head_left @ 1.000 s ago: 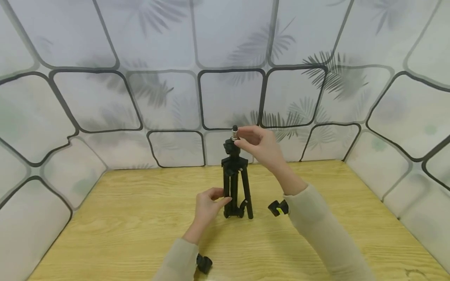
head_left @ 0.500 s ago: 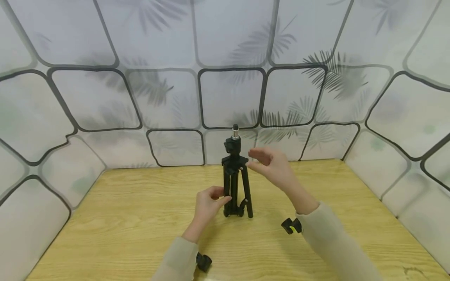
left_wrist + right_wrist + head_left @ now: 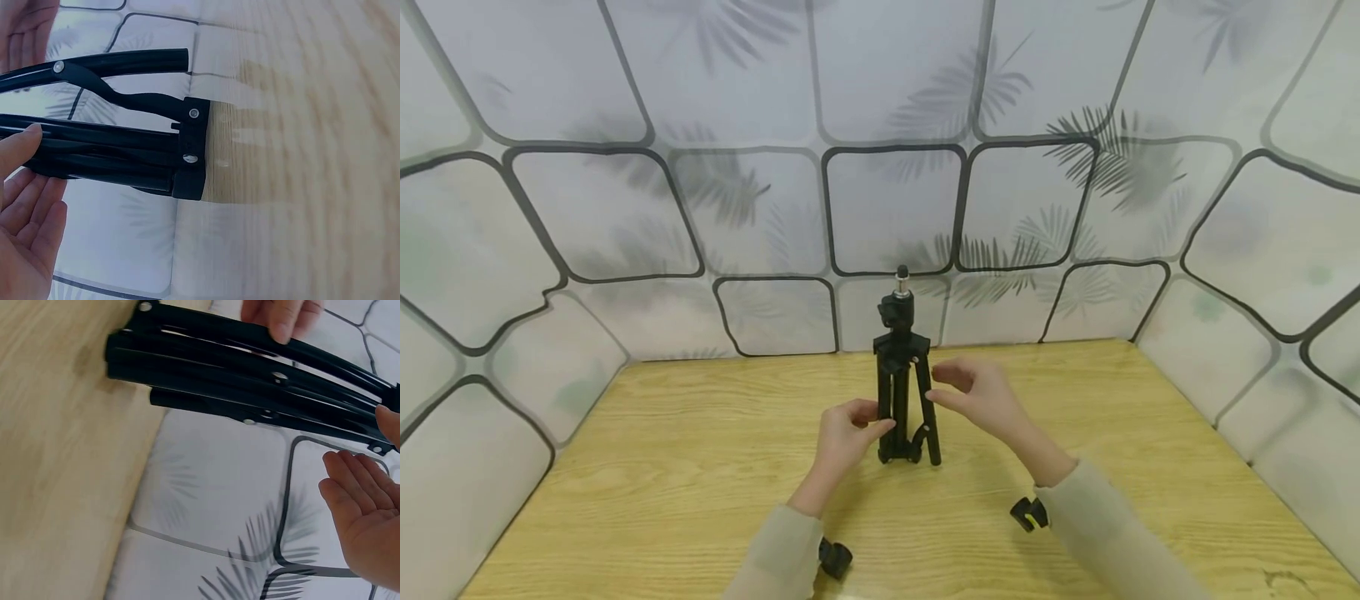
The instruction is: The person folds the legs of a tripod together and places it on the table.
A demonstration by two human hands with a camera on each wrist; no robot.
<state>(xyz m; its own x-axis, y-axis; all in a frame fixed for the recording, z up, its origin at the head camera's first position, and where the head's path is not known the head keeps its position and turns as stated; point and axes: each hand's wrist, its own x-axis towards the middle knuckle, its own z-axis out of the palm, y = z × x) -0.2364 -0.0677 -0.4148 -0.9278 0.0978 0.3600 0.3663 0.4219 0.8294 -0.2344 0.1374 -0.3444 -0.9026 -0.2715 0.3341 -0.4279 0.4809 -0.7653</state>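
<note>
A small black tripod (image 3: 901, 400) stands upright on the wooden table, a silver stud (image 3: 902, 286) with a dark tip on top. Two of its legs are together, while the right one slants slightly out. My left hand (image 3: 842, 442) pinches the left leg low down, thumb in front and fingers behind; the left wrist view shows this grip near the tripod's base bracket (image 3: 194, 150). My right hand (image 3: 981, 396) is beside the right leg with thumb and fingers spread. In the right wrist view the thumb overlaps the tripod's upper part, and the relaxed fingers hold nothing.
A pale cloth backdrop (image 3: 760, 225) with dark outlines and leaf prints encloses the wooden table (image 3: 700, 467) at the back and sides. Black wrist mounts hang below the left sleeve (image 3: 782, 542) and the right sleeve (image 3: 1090, 508).
My right hand has let go of the silver stud at the top and moved down along the tripod's right side. The left hand and tripod have stayed in place.
</note>
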